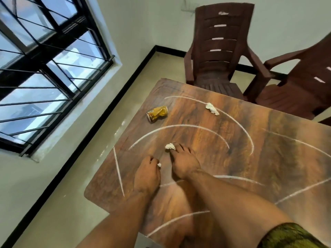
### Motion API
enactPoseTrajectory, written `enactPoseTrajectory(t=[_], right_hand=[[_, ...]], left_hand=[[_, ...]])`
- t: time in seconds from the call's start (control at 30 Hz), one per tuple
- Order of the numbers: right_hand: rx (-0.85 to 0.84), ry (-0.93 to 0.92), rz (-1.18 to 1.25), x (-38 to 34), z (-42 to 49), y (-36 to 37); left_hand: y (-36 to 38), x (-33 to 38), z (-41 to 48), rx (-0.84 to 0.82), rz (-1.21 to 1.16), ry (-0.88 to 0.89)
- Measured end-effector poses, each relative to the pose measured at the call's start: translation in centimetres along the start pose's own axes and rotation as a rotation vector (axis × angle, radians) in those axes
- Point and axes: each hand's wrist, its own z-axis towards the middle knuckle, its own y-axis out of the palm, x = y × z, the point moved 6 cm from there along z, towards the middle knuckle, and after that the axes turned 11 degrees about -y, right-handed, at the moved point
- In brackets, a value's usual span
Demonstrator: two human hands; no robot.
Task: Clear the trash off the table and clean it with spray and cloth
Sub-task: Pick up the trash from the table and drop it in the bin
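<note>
Left hand [147,173]: curled, pinching tiny paper bit [159,165], frame middle.
Right hand [185,163]: pinching paper ball [170,146] just beside.
Can [157,113]: squashed, near table [268,158]'s left edge.
Far paper [212,108]: by far edge.
Open room: table's right side.

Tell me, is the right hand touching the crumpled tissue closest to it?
Touching. The head view shows the right hand with its fingers meeting the crumpled tissue, no gap between them.
</note>
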Motion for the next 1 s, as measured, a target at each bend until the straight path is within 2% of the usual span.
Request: enactPoseTrajectory(t=[0.23,0.33,0.47,0.6,0.73,0.93,1.0], right_hand=[[0.174,0.276,0.091,10.2,-15.3,-0.7],[0.214,0.407,0.102,15.0,-24.8,-0.3],[0.237,0.591,0.118,21.1,-39.4,1.5],[0.280,0.735,0.242,26.5,-52.5,4.3],[0.303,0.808,0.265,28.9,-60.2,5.5],[0.410,0.949,0.307,31.6,-69.2,6.2],[0.432,0.979,0.293,32.0,-70.9,6.3]], left_hand=[[4.1,11.7,-3.7,-0.067,-0.015,0.215],[7.8,19.1,-7.4,-0.142,-0.005,0.373],[13.1,29.5,-14.9,-0.217,-0.006,0.512],[19.1,38.6,-23.0,-0.295,-0.011,0.586],[22.8,44.0,-28.2,-0.322,0.037,0.639],[26.7,51.3,-34.2,-0.359,0.088,0.852],[28.2,52.8,-35.8,-0.425,0.105,0.906]])
